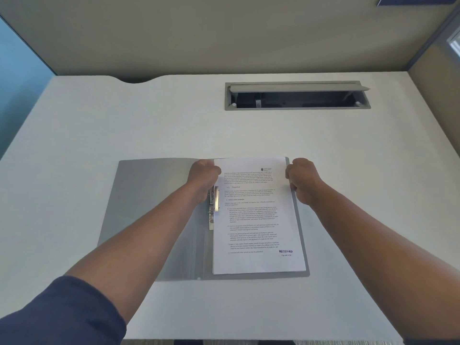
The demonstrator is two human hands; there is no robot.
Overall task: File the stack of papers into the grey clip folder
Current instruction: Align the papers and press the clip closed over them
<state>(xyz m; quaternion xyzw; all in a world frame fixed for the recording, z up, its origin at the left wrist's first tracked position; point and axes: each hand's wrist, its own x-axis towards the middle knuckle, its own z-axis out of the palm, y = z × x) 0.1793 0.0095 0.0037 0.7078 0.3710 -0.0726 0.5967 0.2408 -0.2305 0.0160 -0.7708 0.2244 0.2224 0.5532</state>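
Stack of white printed papers (pixel 258 220) lies on the right inner leaf of the open grey plastic clip folder (pixel 154 215), long axis running away from the person, top edge far. Its left edge sits right against the silver metal spring clip (pixel 214 202) on the spine; whether the sheets are under the clip bar or just beside it, can't tell from here.

Left hand (pixel 202 176) is curled closed at the stack's top-left corner, just above the clip, apparently pinching the paper edge; fingertips are hidden. Right hand (pixel 302 179) is a loose fist pressed against the top of the right edge, squaring the stack inward. Can't tell if it actually holds any sheets.

My read: alignment step, clamping not done yet. The key relation is that the clip is directly below the left hand along the spine, so left is the nearer hand to work the lever while right pins the stack. Risk: sheets skew if the right hand lets go early.

Folder sits centred on the white desk (pixel 124 120); open grey cable tray (pixel 296 95) further back, well apart.
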